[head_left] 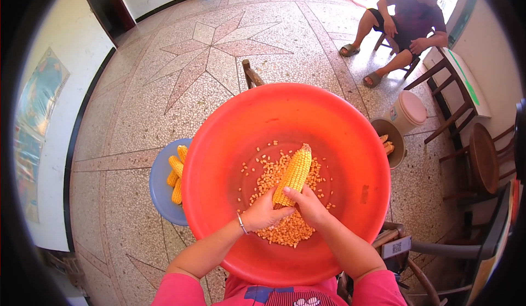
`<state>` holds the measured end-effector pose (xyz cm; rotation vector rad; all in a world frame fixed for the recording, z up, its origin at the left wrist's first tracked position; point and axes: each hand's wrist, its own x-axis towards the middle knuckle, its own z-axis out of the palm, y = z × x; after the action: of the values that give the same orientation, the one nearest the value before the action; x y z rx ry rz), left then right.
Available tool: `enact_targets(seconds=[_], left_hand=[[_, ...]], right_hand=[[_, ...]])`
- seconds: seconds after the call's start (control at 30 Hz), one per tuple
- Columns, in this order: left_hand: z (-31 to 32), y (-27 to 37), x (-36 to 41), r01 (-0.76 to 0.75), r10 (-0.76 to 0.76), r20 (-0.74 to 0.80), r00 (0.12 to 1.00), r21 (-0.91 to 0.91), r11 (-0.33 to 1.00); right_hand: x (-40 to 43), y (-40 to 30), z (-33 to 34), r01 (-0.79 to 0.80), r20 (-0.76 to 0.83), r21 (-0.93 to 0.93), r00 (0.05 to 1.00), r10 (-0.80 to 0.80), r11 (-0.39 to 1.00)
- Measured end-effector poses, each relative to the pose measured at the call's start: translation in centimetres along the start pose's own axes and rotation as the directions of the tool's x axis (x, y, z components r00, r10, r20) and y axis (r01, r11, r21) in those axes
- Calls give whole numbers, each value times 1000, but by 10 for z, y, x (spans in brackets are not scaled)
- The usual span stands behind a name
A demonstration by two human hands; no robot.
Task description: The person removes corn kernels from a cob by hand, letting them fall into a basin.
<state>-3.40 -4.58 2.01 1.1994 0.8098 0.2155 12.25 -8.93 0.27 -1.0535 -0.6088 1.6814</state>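
An ear of yellow corn (294, 172) tilts over the large red plastic basin (271, 109), its far tip pointing up and slightly right. My left hand (265, 211), with a silver bangle at the wrist, grips the near end from the left. On the other side my right hand (310, 207) holds the same end, its thumb lying on the kernels. Loose corn kernels (287, 228) are heaped on the basin's floor beneath both hands, with several scattered around. The palms and the underside of the cob are hidden.
A blue basin (158, 183) with several corn ears (176, 174) is at the left. To the right stand a bucket (396, 141) containing stripped cobs and a lidded pail (407, 111). A seated person (411, 22), a table (468, 76) and a wooden chair (483, 158) are farther off.
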Motion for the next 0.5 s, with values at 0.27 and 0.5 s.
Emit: enact_targets(seconds=[0.27, 0.5], left_hand=[[-9, -14, 2, -41, 73, 159, 985, -193, 980], [-13, -7, -2, -53, 101, 190, 977, -246, 968]], right_hand=[[2, 4, -6, -56, 51, 87, 997, 52, 995], [-2, -12, -8, 2, 153, 232, 987, -39, 973]])
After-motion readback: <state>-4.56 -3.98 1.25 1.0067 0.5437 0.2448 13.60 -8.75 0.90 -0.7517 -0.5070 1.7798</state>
